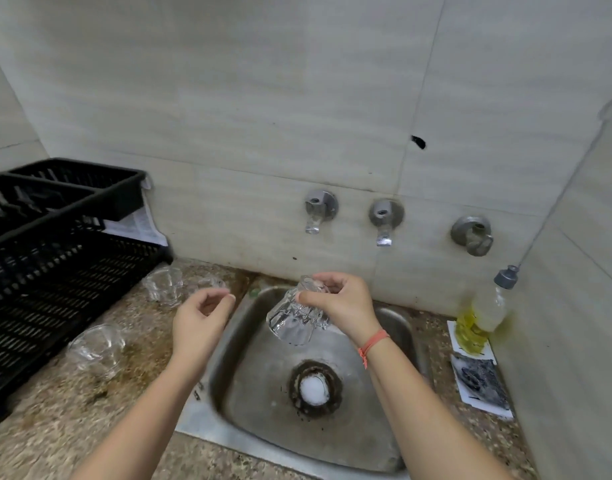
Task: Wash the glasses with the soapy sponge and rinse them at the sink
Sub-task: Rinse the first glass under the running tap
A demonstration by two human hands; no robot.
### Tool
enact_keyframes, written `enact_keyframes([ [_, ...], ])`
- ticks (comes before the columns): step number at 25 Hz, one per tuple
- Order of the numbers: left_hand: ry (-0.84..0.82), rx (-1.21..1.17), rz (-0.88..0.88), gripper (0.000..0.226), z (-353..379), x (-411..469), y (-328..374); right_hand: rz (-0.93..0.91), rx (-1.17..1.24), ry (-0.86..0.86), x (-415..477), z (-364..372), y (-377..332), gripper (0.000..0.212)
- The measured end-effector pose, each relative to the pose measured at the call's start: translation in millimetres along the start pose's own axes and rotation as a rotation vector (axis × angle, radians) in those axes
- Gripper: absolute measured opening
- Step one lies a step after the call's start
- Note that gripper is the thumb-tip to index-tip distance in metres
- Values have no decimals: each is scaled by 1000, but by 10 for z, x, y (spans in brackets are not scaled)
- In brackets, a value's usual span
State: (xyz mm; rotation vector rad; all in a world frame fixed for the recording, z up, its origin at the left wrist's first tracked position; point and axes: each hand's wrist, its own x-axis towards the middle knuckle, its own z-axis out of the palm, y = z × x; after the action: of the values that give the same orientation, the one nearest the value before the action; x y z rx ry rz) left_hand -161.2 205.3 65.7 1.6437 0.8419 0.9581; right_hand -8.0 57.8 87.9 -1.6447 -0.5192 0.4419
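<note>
Head view. Speckled granite counter (55, 427) holds a dull stainless-steel sink (249, 427), its dark-ringed drain (315, 386) capped by a white foamy lump (314, 391). Over the basin's far half, the right hand (346, 306), an orange thread band (372, 342) at the wrist, grips the base of a clear faceted glass (294, 318) that is tilted mouth-down. The left hand (199, 322) hangs over the sink's left rim, fingers loosely curled, holding nothing. Left of the sink, three more clear tumblers stand on the counter, one nearer (96, 346) and two by the wall (164, 285). Behind them is a black lattice plastic crate (55, 271) on a printed sheet (138, 223), its text illegible. At the right edge stands a plastic bottle (484, 313) of yellow liquid. Three metal taps (385, 220) project from the pale tiled wall.
</note>
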Motion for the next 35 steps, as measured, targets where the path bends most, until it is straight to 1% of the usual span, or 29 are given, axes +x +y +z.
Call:
enact_keyframes([
  [3, 110, 32, 153, 12, -746, 534, 251, -76, 48, -65, 134, 605, -403, 41],
  [5, 210, 8, 213, 16, -1312, 957, 451, -138, 77, -101, 205, 1122, -732, 41],
  [7, 267, -16, 250, 15, -2021, 1404, 550, -227, 78, -162, 328, 1831, -1055, 43],
  [9, 250, 13, 264, 11, -2528, 1761, 600, -271, 88, -167, 435, 2396, -1375, 42],
  [12, 230, 44, 275, 4, -3361, 2309, 537, -316, 116, -175, 677, 3428, -1815, 41],
  [15, 217, 16, 205, 5, -3854, 2797, 361, -347, 57, -182, 910, 4245, -2104, 47],
  [17, 182, -2, 159, 6, -4027, 3095, 235, -365, -6, -196, 1064, 4686, -2194, 46],
  [19, 166, -7, 116, 2, -4077, 3338, 130, -363, -75, -206, 1203, 5016, -2244, 45],
  [23, 151, -38, 56, 3, -4126, 3756, -34, -352, -177, -205, 1526, 5532, -2244, 50],
  [24, 149, -38, 44, 1, -4128, 3841, -60, -351, -210, -209, 1607, 5626, -2231, 47],
  [27, 169, -27, 18, 8, -4161, 4044, -171, -342, -355, -236, 1794, 5893, -2138, 44],
  [31, 168, -39, 5, 7, -4233, 4142, -235, -371, -563, -289, 1979, 6133, -1959, 56],
  [35, 151, -49, -12, 7, -4282, 4183, -295, -380, -758, -342, 2017, 6215, -1836, 62],
])
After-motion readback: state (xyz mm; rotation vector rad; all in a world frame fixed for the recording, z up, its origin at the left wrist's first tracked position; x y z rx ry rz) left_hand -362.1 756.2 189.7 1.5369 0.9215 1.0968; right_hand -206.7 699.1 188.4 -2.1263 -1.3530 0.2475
